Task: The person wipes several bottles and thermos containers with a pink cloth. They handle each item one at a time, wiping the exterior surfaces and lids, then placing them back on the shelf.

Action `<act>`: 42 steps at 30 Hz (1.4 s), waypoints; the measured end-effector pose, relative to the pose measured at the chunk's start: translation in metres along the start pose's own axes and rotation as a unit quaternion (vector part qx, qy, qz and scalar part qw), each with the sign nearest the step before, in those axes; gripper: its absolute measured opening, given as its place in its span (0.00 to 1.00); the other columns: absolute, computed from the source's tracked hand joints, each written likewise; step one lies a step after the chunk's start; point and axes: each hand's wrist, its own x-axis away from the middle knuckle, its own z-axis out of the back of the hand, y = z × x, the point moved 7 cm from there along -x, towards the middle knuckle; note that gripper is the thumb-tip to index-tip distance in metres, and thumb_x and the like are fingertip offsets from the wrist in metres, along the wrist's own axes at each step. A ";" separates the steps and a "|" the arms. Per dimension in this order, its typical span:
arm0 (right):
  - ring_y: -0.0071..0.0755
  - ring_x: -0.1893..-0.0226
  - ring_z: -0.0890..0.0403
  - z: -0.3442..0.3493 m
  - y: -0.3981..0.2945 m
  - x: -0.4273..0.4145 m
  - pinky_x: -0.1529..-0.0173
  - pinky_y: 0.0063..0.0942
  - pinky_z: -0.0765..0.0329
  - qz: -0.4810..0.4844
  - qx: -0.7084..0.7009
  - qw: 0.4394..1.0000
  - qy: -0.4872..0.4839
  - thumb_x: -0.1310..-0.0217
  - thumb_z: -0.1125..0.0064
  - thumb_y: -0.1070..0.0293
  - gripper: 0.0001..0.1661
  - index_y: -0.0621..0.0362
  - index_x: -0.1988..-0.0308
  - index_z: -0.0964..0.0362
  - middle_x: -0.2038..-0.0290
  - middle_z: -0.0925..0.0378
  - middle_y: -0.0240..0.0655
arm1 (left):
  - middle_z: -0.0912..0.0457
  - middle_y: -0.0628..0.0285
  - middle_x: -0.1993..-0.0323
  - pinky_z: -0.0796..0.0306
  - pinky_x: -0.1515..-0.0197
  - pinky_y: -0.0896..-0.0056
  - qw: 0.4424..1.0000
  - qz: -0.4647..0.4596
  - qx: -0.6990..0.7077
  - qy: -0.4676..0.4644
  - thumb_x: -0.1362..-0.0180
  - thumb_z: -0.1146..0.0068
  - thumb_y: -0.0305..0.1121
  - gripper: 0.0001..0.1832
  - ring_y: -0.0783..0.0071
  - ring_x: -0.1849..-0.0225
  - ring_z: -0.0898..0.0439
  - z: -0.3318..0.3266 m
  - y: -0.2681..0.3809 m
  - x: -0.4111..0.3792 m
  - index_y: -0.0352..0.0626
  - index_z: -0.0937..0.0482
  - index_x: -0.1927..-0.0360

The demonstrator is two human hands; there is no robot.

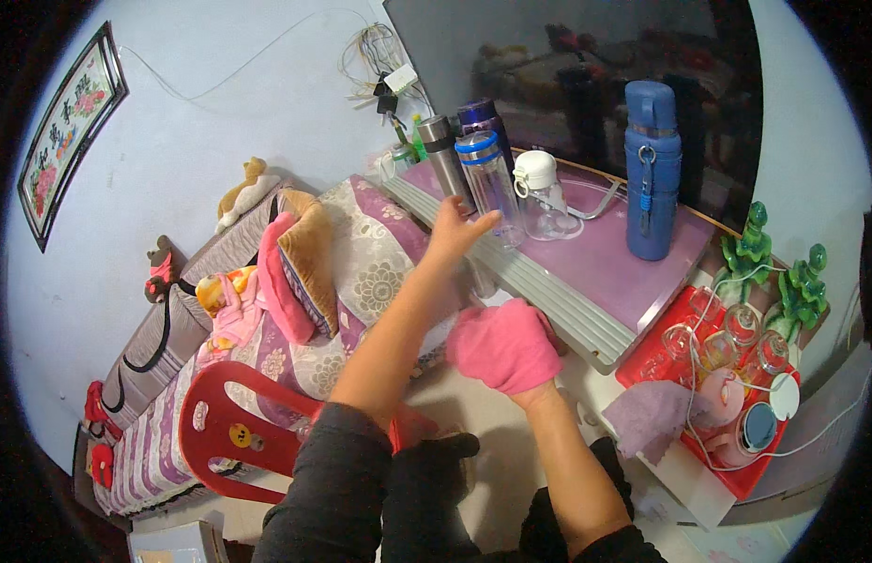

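Observation:
My left hand (458, 229) reaches over the table's near edge with thumb and fingers apart and nothing between them. Just beyond it stands a clear bottle (490, 186) with a blue-ringed lid; whether the fingertips touch it I cannot tell. A pink cloth (506, 346) covers my right hand, below the table edge, and hides its fingers. Upright on the purple tabletop (590, 264) are a stainless steel flask (446, 158), a dark purple bottle (481, 111), a clear bottle with a white lid (541, 200) and a tall blue flask (652, 190) with a strap.
A large television screen (583, 70) rises behind the bottles. At right, a red tray (749, 478) holds several glasses and cups, with a greyish purple cloth (650, 419) and a white cable across it. A red plastic chair (246, 433) and a covered sofa (372, 281) lie left.

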 end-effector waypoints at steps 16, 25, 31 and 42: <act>0.44 0.76 0.27 -0.006 -0.006 0.015 0.77 0.43 0.33 0.050 0.285 0.951 -0.109 0.52 0.53 0.66 0.16 0.61 0.61 0.35 0.76 0.30 0.39 | 0.26 0.58 0.59 0.31 0.57 0.70 0.979 -0.011 0.116 0.168 0.59 0.31 0.34 0.37 0.71 0.59 0.26 0.027 0.017 0.061 0.39 0.38 0.47; 0.46 0.65 0.28 -0.046 -0.018 0.021 0.63 0.48 0.34 0.079 0.247 0.953 -0.158 0.50 0.55 0.64 0.12 0.56 0.69 0.27 0.70 0.28 0.40 | 0.29 0.54 0.54 0.34 0.49 0.65 0.977 0.022 0.091 0.190 0.63 0.32 0.33 0.40 0.64 0.51 0.29 0.071 -0.002 0.188 0.38 0.41 0.46; 0.43 0.60 0.27 -0.078 0.006 0.031 0.56 0.45 0.35 -0.050 0.099 0.981 -0.161 0.47 0.54 0.64 0.13 0.57 0.65 0.25 0.68 0.25 0.35 | 0.30 0.53 0.52 0.35 0.47 0.64 0.990 0.008 0.019 0.141 0.64 0.30 0.31 0.42 0.62 0.48 0.29 0.043 -0.025 0.202 0.38 0.41 0.45; 0.50 0.60 0.29 -0.001 0.032 0.021 0.60 0.35 0.30 -0.232 -0.188 0.949 0.099 0.66 0.39 0.73 0.22 0.60 0.62 0.32 0.65 0.28 0.43 | 0.31 0.52 0.53 0.36 0.46 0.62 0.997 -0.055 0.005 0.059 0.66 0.30 0.28 0.40 0.57 0.49 0.30 0.031 -0.008 0.208 0.39 0.38 0.46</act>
